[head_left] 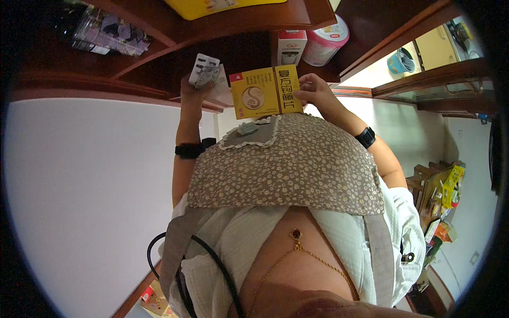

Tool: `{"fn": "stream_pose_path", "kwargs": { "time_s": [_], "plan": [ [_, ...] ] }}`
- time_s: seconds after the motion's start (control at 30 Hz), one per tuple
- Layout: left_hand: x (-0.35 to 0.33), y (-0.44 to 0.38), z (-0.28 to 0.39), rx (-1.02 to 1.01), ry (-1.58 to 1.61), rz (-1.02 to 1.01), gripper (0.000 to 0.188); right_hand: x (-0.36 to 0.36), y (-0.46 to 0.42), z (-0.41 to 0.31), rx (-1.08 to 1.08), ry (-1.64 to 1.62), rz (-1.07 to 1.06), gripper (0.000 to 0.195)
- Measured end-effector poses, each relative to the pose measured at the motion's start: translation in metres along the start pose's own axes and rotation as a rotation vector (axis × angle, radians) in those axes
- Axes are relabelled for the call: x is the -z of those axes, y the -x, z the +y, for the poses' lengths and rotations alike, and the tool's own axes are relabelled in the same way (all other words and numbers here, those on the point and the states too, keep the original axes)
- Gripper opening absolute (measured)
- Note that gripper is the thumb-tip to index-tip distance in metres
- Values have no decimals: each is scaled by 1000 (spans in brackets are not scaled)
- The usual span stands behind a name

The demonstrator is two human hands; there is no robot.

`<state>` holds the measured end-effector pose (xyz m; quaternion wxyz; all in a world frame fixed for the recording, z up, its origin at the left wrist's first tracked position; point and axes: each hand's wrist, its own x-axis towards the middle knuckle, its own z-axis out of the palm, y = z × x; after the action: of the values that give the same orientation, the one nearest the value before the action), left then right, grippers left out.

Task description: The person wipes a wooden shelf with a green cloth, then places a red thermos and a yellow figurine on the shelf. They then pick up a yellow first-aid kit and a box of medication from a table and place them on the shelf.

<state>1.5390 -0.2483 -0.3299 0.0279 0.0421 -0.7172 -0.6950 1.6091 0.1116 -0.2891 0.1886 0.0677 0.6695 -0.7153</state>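
My left hand [195, 93] grips a silver blister pack of pills [206, 68]. A pale printed sheet or carton [221, 85] stands right behind the pack, partly hidden by it. In my right hand [318, 93] is a flat yellow medicine box [265, 92], pinched at its right edge between thumb and fingers. Its broad printed face, with a round emblem, is turned up towards me. The box is held just beyond the flowered apron [290, 163] on my chest.
A dark wooden shelf unit [238, 49] stands before me. On it are a white and red carton [292, 47], a pink and white tub [326, 39], a yellow package [226, 7] and a clear plastic bag [113, 33]. Glass-paned door [445, 89] at right; cluttered table [433, 194] behind.
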Motion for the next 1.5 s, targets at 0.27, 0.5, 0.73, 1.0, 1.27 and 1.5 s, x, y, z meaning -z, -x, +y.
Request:
{"fn": "stream_pose_path", "kwargs": {
  "time_s": [0.27, 0.5, 0.73, 1.0, 1.27, 1.5],
  "plan": [
    [-3, -129, -173, 1, -252, -47, 57, 20, 28, 4, 84, -186, 98, 38],
    [-55, -127, -106, 39, -66, -270, 44, 30, 59, 1, 184, -229, 293, 38],
    [-40, -39, 31, -580, -888, -262, 24, 27, 111, -25, 367, -278, 397, 34],
    [-36, 4, 273, -1459, -981, 217, 40, 40, 126, -61, 638, -224, 322, 39],
    [-34, -58, 319, -1318, -1242, 112, 63, 38, 119, -79, 655, -231, 234, 40],
    [-37, -64, 338, -1398, -1228, 280, 48, 37, 118, -101, 651, -246, 197, 34]
  ]
}}
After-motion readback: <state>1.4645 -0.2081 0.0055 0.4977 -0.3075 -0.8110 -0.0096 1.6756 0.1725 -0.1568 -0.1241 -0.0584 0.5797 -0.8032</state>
